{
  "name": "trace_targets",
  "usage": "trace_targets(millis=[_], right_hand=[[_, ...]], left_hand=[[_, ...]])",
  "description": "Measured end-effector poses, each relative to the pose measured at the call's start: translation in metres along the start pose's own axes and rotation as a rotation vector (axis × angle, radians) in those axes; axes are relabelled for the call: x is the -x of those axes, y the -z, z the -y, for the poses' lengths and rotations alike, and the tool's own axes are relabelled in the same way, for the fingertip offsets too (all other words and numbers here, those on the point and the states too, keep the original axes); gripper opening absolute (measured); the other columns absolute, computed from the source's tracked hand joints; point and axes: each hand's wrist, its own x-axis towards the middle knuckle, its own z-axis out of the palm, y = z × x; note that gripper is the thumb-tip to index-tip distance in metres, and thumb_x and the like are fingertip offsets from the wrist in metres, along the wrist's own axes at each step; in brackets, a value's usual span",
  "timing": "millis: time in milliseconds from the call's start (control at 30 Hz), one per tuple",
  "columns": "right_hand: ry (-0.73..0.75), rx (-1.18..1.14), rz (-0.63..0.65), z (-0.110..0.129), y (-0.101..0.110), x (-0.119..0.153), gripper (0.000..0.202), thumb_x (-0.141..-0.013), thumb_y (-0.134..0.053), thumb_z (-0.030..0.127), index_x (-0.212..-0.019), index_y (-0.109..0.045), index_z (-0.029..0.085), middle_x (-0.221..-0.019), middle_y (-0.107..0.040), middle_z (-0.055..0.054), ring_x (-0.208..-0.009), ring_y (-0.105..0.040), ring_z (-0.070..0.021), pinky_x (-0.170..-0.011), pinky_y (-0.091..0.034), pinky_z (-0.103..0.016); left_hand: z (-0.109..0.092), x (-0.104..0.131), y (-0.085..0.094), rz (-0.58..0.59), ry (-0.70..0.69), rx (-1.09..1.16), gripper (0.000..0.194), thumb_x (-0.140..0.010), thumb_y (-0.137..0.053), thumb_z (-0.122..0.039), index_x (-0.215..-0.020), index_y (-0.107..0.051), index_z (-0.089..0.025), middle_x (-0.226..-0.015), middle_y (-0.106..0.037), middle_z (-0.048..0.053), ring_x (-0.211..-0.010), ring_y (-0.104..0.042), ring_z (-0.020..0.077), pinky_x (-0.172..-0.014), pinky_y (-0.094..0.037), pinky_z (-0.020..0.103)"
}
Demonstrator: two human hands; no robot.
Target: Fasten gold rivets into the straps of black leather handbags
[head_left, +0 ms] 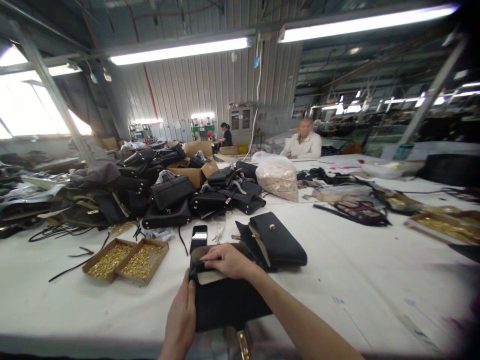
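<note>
A black handbag [228, 305] lies at the table's front edge with its mouth open, showing a beige lining. A gold clasp [243, 344] hangs from its near edge. My left hand [182, 310] grips the bag's left side, thumb on the outer face. At the mouth, my right hand [227, 261] is closed in a pinch; what the fingertips hold is too small to make out. Just behind stands a second black handbag [283, 240], its flap bearing a small metal fitting. A phone [198, 237] lies beyond the open bag, left of my right hand.
Two cardboard trays of small gold hardware [140, 260] sit to the left. Black bags [170, 192] are piled behind, beside a full clear plastic bag [277, 177]. Straps [356, 211] and another hardware tray [437, 227] lie right. A person [303, 142] sits across the table.
</note>
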Motion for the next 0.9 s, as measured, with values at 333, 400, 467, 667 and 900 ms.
trace_targets(millis=[333, 400, 467, 667, 900], right_hand=[[0.094, 0.056, -0.033, 0.015, -0.035, -0.010, 0.018, -0.095, -0.084, 0.022, -0.112, -0.090, 0.025, -0.103, -0.085, -0.005, -0.094, -0.079, -0.0212, -0.086, -0.059, -0.030], [0.110, 0.122, -0.076, 0.017, -0.039, -0.010, 0.018, -0.093, -0.087, 0.020, -0.110, -0.091, 0.025, -0.104, -0.083, -0.006, -0.095, -0.077, -0.0208, -0.085, -0.058, -0.029], [0.116, 0.173, -0.116, 0.018, -0.040, -0.010, 0.019, -0.092, -0.089, 0.020, -0.109, -0.091, 0.026, -0.101, -0.081, -0.005, -0.093, -0.075, -0.0199, -0.083, -0.057, -0.028], [0.132, 0.223, -0.177, 0.012, -0.038, -0.001, 0.024, -0.097, -0.084, 0.019, -0.119, -0.089, 0.028, -0.096, -0.082, -0.004, -0.084, -0.076, -0.0185, -0.081, -0.058, -0.028], [0.224, 0.501, -0.195, 0.009, -0.043, 0.002, 0.024, -0.101, -0.077, 0.020, -0.122, -0.086, 0.024, -0.106, -0.084, -0.009, -0.098, -0.076, -0.0244, -0.092, -0.058, -0.037]], left_hand=[[0.017, -0.002, 0.005, 0.048, 0.000, 0.189, 0.070, -0.109, -0.044, -0.069, -0.152, -0.068, -0.018, -0.156, -0.068, 0.015, -0.155, -0.055, 0.0360, -0.137, -0.034, 0.059], [0.018, -0.003, 0.008, 0.105, 0.012, 0.255, 0.073, -0.107, -0.046, -0.072, -0.150, -0.069, -0.017, -0.153, -0.071, 0.015, -0.152, -0.058, 0.0380, -0.135, -0.037, 0.061], [0.018, -0.003, 0.008, 0.106, 0.021, 0.277, 0.075, -0.107, -0.046, -0.073, -0.150, -0.069, -0.017, -0.154, -0.070, 0.015, -0.154, -0.056, 0.0381, -0.135, -0.037, 0.060], [0.017, -0.004, -0.008, -0.099, -0.057, 0.212, 0.065, -0.110, -0.047, -0.061, -0.159, -0.062, -0.021, -0.167, -0.059, 0.011, -0.163, -0.046, 0.0326, -0.140, -0.029, 0.056], [0.017, -0.006, -0.005, -0.064, -0.111, 0.115, 0.061, -0.113, -0.043, -0.051, -0.166, -0.055, -0.022, -0.171, -0.054, 0.011, -0.164, -0.044, 0.0308, -0.140, -0.030, 0.057]])
